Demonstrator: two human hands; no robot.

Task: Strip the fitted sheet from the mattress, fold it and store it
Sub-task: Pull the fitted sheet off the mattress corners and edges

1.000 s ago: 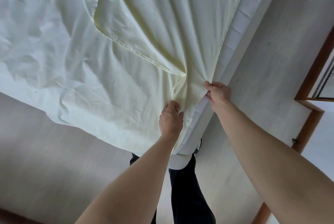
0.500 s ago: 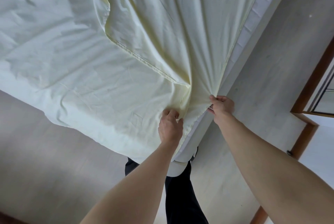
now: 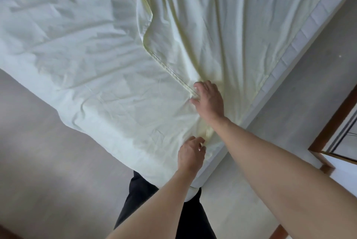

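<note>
Fitted sheet (image 3: 116, 76): light, limp, bunching. Right hand (image 3: 209, 99), fingers spread, pressing hem (image 3: 170, 70) at 10 o'clock. Left hand (image 3: 190, 153) pinching corner fold; best grip there.

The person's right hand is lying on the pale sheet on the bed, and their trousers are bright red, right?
Almost. The right hand does rest on the pale sheet on the bed, fingers spread by the hem. But the trousers are black, not bright red. The head view shows them below the mattress corner, between the two forearms.
</note>
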